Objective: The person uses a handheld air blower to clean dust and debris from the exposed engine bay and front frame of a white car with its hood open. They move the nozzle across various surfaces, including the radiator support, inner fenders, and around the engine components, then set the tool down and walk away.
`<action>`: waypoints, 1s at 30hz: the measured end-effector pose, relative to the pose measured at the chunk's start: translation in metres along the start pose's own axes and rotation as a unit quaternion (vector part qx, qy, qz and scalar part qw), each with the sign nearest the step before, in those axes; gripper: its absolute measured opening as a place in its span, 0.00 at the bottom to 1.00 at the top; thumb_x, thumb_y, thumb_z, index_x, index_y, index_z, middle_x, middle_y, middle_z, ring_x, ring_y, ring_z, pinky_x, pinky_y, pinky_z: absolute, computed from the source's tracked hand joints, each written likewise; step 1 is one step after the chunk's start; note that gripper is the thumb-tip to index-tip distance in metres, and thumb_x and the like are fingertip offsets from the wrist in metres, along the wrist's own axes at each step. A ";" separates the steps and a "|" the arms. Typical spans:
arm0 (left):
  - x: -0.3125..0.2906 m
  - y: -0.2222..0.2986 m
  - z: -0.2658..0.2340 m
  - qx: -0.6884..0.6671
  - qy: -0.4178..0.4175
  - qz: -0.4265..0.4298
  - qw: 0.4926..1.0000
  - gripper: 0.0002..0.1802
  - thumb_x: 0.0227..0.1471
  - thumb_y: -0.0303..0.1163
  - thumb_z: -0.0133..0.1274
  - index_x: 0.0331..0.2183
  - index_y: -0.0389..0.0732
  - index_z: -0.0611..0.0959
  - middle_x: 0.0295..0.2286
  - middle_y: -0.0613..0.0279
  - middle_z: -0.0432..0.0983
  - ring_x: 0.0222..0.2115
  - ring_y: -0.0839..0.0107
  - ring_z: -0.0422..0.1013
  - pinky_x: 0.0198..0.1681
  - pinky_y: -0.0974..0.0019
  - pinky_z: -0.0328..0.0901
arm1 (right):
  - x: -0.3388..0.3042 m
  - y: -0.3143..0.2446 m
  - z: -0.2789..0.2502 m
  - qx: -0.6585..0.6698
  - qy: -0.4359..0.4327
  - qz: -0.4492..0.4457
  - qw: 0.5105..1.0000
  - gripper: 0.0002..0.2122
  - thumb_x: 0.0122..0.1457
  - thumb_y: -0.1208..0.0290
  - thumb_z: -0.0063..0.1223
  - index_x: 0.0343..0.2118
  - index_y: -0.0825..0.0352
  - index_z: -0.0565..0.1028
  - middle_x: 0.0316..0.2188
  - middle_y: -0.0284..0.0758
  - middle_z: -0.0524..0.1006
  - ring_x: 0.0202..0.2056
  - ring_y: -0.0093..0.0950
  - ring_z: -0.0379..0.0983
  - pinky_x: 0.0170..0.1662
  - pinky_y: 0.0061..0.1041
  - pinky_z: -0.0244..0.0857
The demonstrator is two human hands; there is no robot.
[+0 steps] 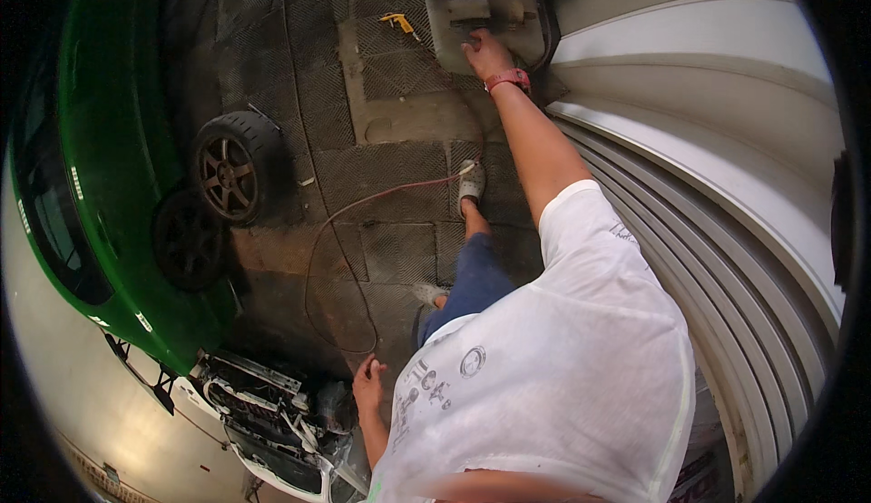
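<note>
My right arm, with a red watch at the wrist, stretches far forward. My right hand (487, 55) is over a grey flat-topped unit (446, 42), thumb and a finger a little apart. Just beyond the fingertips sits a dark block (469, 10) on that unit. Nothing shows in this hand. Down beside my body hangs my left hand (368, 381), its fingers loosely bent and apart, with nothing seen in it. A thin reddish hose (349, 205) loops over the floor below and passes close to its fingertips in the picture.
A yellow air blow gun (397, 22) lies on the floor by the grey unit. Left stand a loose wheel (229, 172) and a green car (122, 131). A white car front (272, 439) with exposed parts is lower left. A ribbed shutter (699, 195) closes the right side.
</note>
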State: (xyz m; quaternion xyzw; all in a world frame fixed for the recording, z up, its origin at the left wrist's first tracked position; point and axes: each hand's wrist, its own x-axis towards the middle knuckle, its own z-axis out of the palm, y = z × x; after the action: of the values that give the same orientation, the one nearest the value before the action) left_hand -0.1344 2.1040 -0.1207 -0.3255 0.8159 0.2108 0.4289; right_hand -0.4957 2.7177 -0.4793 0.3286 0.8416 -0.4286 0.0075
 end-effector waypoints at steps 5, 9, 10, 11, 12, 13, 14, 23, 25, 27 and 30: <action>-0.031 -0.035 0.014 -0.046 -0.010 -0.046 0.998 0.25 0.69 0.44 0.57 0.59 0.38 0.82 0.38 0.56 0.88 0.42 0.69 0.81 0.52 0.65 0.70 | 0.030 -0.022 0.023 0.288 0.033 0.207 0.934 0.16 0.66 0.58 0.59 0.40 0.70 0.80 0.37 0.43 0.84 0.35 0.36 0.82 0.35 0.38 0.74; -0.047 -0.031 0.025 -0.062 -0.034 -0.064 0.995 0.23 0.70 0.42 0.56 0.59 0.38 0.82 0.39 0.55 0.88 0.41 0.71 0.80 0.51 0.66 0.70 | 0.048 -0.032 0.017 0.557 0.004 0.364 0.746 0.07 0.65 0.69 0.56 0.31 0.66 0.75 0.25 0.34 0.74 0.22 0.27 0.69 0.25 0.32 0.66; -0.048 -0.028 0.028 -0.078 -0.041 -0.073 0.993 0.23 0.70 0.41 0.56 0.59 0.38 0.82 0.39 0.55 0.88 0.40 0.72 0.80 0.50 0.66 0.70 | 0.050 -0.035 0.017 0.587 0.023 0.385 0.712 0.06 0.63 0.71 0.57 0.30 0.65 0.74 0.23 0.33 0.73 0.22 0.28 0.68 0.27 0.33 0.68; -0.049 -0.025 0.029 -0.081 -0.041 -0.075 0.993 0.23 0.70 0.41 0.56 0.59 0.39 0.82 0.38 0.56 0.88 0.40 0.72 0.80 0.50 0.66 0.70 | 0.050 -0.039 0.017 0.629 0.033 0.366 0.685 0.06 0.62 0.72 0.56 0.29 0.65 0.73 0.23 0.33 0.72 0.22 0.29 0.67 0.27 0.33 0.67; -0.050 -0.023 0.029 -0.084 -0.042 -0.078 0.993 0.23 0.70 0.41 0.56 0.59 0.39 0.82 0.38 0.56 0.88 0.39 0.73 0.80 0.49 0.67 0.70 | 0.051 -0.041 0.017 0.659 0.061 0.356 0.660 0.05 0.60 0.73 0.56 0.28 0.65 0.72 0.23 0.33 0.71 0.22 0.29 0.66 0.27 0.32 0.66; -0.052 -0.023 0.030 -0.088 -0.042 -0.079 0.992 0.23 0.70 0.41 0.56 0.59 0.39 0.82 0.37 0.57 0.88 0.39 0.73 0.80 0.49 0.67 0.71 | 0.050 -0.043 0.018 0.683 0.100 0.345 0.636 0.05 0.59 0.75 0.55 0.28 0.64 0.71 0.23 0.33 0.70 0.22 0.30 0.66 0.26 0.32 0.66; -0.051 -0.022 0.030 -0.089 -0.034 -0.084 0.992 0.23 0.70 0.41 0.56 0.59 0.39 0.82 0.36 0.57 0.88 0.38 0.74 0.80 0.49 0.67 0.71 | 0.052 -0.043 0.019 0.706 0.125 0.327 0.616 0.04 0.58 0.75 0.55 0.28 0.64 0.71 0.23 0.33 0.70 0.22 0.30 0.66 0.27 0.32 0.65; -0.051 -0.059 0.045 -0.082 0.011 -0.054 0.995 0.23 0.69 0.43 0.55 0.58 0.40 0.83 0.34 0.58 0.88 0.35 0.73 0.81 0.47 0.67 0.71 | 0.069 0.004 -0.023 0.596 0.070 0.335 0.727 0.05 0.69 0.68 0.49 0.37 0.63 0.71 0.28 0.34 0.73 0.26 0.29 0.67 0.28 0.30 0.65; -0.051 -0.069 0.063 -0.104 -0.006 -0.072 0.992 0.22 0.69 0.44 0.55 0.57 0.42 0.84 0.35 0.56 0.88 0.34 0.72 0.80 0.47 0.66 0.72 | 0.044 0.015 -0.035 0.511 0.057 0.315 0.798 0.10 0.72 0.62 0.49 0.41 0.65 0.76 0.31 0.34 0.76 0.30 0.30 0.70 0.35 0.34 0.71; -0.058 -0.084 0.084 -0.112 -0.022 -0.096 0.989 0.22 0.69 0.46 0.55 0.56 0.44 0.85 0.36 0.55 0.88 0.34 0.68 0.81 0.47 0.63 0.72 | -0.011 0.039 -0.036 0.417 0.027 0.209 0.884 0.15 0.71 0.56 0.52 0.42 0.66 0.78 0.34 0.35 0.80 0.28 0.28 0.73 0.33 0.28 0.72; -0.066 -0.116 0.115 -0.110 -0.009 -0.051 0.993 0.22 0.68 0.50 0.55 0.54 0.47 0.87 0.40 0.53 0.87 0.39 0.59 0.82 0.48 0.58 0.73 | -0.122 0.083 0.002 0.235 -0.039 0.145 0.960 0.21 0.66 0.53 0.60 0.50 0.67 0.74 0.31 0.34 0.80 0.26 0.28 0.75 0.25 0.30 0.69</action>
State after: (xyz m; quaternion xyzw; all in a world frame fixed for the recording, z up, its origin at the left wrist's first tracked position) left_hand 0.0407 2.1177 -0.1360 -0.4100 0.7664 0.2795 0.4081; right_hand -0.3544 2.6847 -0.5041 0.4227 0.6598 -0.6207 0.0249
